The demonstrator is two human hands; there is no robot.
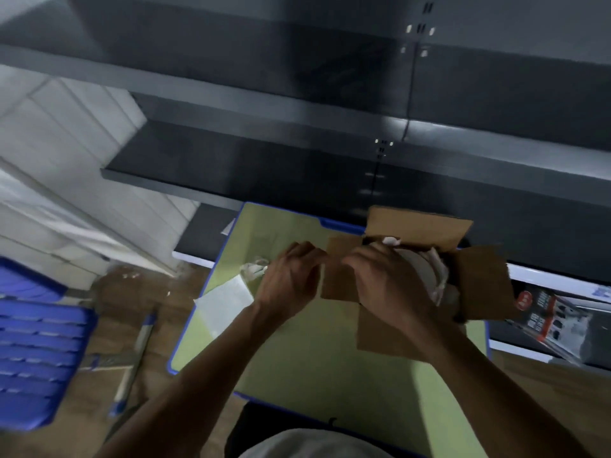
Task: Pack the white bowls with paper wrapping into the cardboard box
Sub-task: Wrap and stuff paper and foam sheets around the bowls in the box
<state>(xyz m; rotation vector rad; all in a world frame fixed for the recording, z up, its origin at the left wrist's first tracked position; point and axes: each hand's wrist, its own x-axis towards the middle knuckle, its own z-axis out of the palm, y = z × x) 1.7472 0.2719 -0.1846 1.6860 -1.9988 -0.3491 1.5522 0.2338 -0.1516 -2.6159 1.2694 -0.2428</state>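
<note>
An open cardboard box (479,279) stands on a green table (314,358), flaps spread out. Inside it a white bowl (418,269) stands on edge with crumpled paper wrapping (436,259) around it. My right hand (383,285) reaches over the near side of the box and rests against the bowl. My left hand (291,276) is at the box's left flap (337,269), fingers curled at its edge. A crumpled bit of paper (253,267) and a flat white sheet (224,302) lie left of my left hand. The frame is blurred.
Dark metal shelving (297,143) rises right behind the table. A blue plastic chair (36,342) stands at the left on a wooden floor. A printed carton (555,322) lies on the low shelf at the right.
</note>
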